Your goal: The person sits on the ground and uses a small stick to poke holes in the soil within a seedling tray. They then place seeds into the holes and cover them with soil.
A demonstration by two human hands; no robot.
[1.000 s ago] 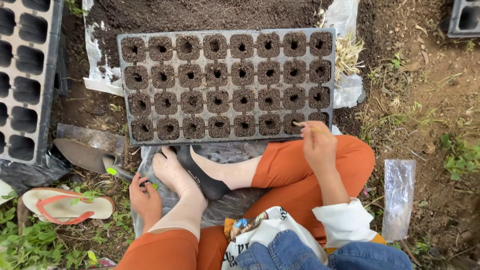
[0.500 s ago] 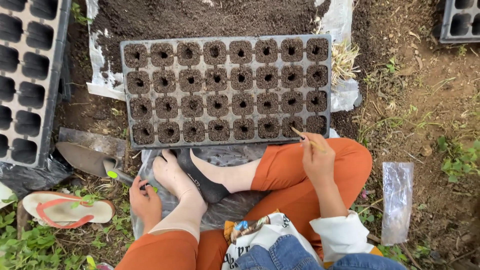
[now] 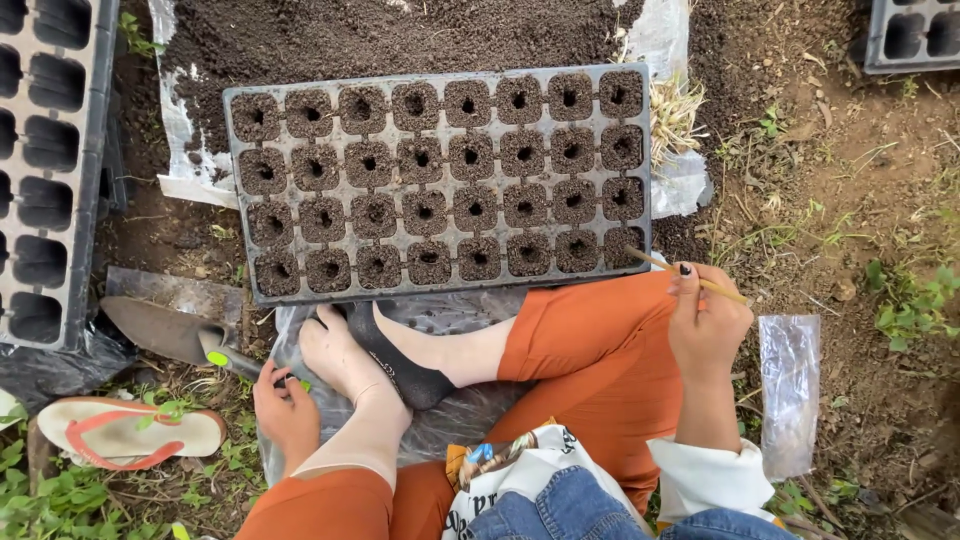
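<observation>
Right hand [image 3: 708,325] has shifted off the near right corner of the seed tray [image 3: 437,175], out past its right edge, fingers pinched on a thin stick [image 3: 688,275] whose tip angles back toward the corner cell. Tray lies just beyond the crossed legs, every cell soil-filled and dimpled, within easy reach. Left hand [image 3: 285,408], near-left of the tray, curls loosely at the trowel [image 3: 175,332] handle; grip cannot be told.

1. The empty tray [image 3: 45,170] far left of the left hand [image 3: 285,410] is cut off by the edge.
2. The trowel [image 3: 165,330] handle hides under that hand.
3. Anything in the soil holes is too small to see.
</observation>
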